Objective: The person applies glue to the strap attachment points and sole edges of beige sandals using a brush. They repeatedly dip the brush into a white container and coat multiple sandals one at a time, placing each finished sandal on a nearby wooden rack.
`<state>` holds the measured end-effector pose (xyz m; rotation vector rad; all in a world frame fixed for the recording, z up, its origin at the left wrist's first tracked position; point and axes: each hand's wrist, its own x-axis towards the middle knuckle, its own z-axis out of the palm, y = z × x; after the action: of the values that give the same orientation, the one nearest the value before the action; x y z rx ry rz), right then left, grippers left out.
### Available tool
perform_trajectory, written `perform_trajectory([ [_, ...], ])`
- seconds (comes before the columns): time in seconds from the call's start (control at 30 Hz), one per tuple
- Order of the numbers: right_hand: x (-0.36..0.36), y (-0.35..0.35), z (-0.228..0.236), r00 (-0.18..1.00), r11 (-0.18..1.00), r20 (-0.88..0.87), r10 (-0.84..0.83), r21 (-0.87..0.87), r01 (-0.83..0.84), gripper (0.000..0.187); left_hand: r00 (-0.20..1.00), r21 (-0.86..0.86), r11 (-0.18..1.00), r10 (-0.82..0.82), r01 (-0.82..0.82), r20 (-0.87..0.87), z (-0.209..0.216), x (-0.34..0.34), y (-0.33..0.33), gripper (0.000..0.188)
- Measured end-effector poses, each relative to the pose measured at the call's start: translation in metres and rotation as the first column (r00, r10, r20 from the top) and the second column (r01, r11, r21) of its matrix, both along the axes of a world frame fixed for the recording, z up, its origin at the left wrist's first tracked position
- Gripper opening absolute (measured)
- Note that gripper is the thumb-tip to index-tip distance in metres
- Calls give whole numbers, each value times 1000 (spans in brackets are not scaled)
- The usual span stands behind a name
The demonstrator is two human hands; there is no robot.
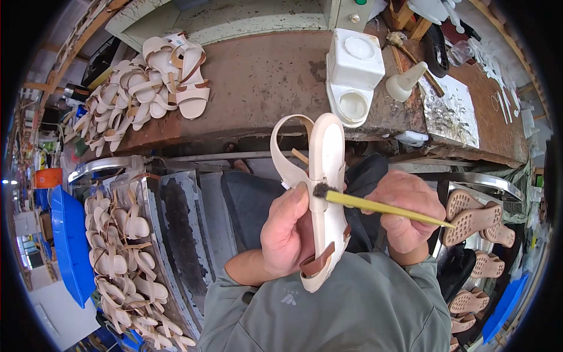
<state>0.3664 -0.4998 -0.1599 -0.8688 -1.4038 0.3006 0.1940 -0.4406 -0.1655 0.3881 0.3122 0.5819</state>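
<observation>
In front of my chest, my left hand [286, 232] is closed around the side of a cream sandal [319, 176]. The sandal stands almost upright, its ankle strap looping out to the left and a brown strap [317, 261] near its lower end. Pinched in my right hand [406, 208] is a brush with a yellow-green handle [375, 206] that slants down to the right. Its dark bristles [321, 190] touch the sandal's edge, close to my left thumb. My fingers hide part of the sandal's side.
Upper left on the brown bench [258, 82] lies a heap of cream sandals [135, 94]. A white container with a round cup [354, 76] and a white cone-shaped bottle [404, 82] stand right. More sandals [123, 258] fill the left side; tan soles [472, 217] are stacked right.
</observation>
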Motion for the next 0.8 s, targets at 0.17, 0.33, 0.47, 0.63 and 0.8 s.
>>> perform_trajectory([
  [0.17,-6,-14,4,994,995,-33,105,7,-104,16,989,197,980,63,-36,-134,7,-1,-4,52],
  [0.33,8,-10,16,999,997,-47,20,-78,-23,12,999,96,995,-9,13,-44,8,-5,-12,50],
  [0.47,10,0,18,996,996,-56,-74,-45,72,14,998,124,991,50,-45,-42,16,-1,-16,47],
  [0.63,6,-14,13,986,996,-149,79,-29,-84,13,992,54,993,112,-109,-64,17,3,-13,44],
  [0.8,-3,-8,4,1000,1000,-8,16,13,-16,17,997,56,996,69,-71,47,10,4,-10,44],
])
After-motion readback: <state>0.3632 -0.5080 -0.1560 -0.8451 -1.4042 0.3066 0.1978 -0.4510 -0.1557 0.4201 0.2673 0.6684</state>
